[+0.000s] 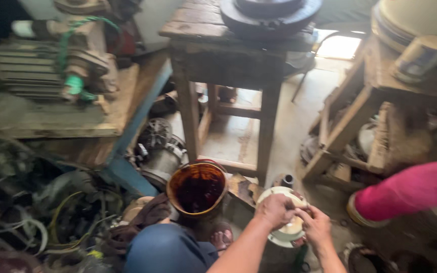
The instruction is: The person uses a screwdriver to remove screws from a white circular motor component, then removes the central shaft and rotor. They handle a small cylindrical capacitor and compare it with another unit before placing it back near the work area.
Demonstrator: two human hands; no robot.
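Both my hands rest on a round cream-coloured part [279, 194] low in the middle of the view. My left hand [276, 210] curls over its top. My right hand [315, 226] grips its right side. The part sits on a dark base, mostly hidden by my hands. Just left of it stands a bucket [174, 194] with a dark reddish-brown liquid inside. My knee in blue trousers [165, 250] is in front of the bucket.
A wooden stool [266, 131] with a dark round wheel [269, 17] stands behind. An electric motor [41, 60] lies on a bench at left, cables [72, 217] below it. A pink-clad limb of another person [410, 189] reaches in at right, by a wooden frame [345, 121].
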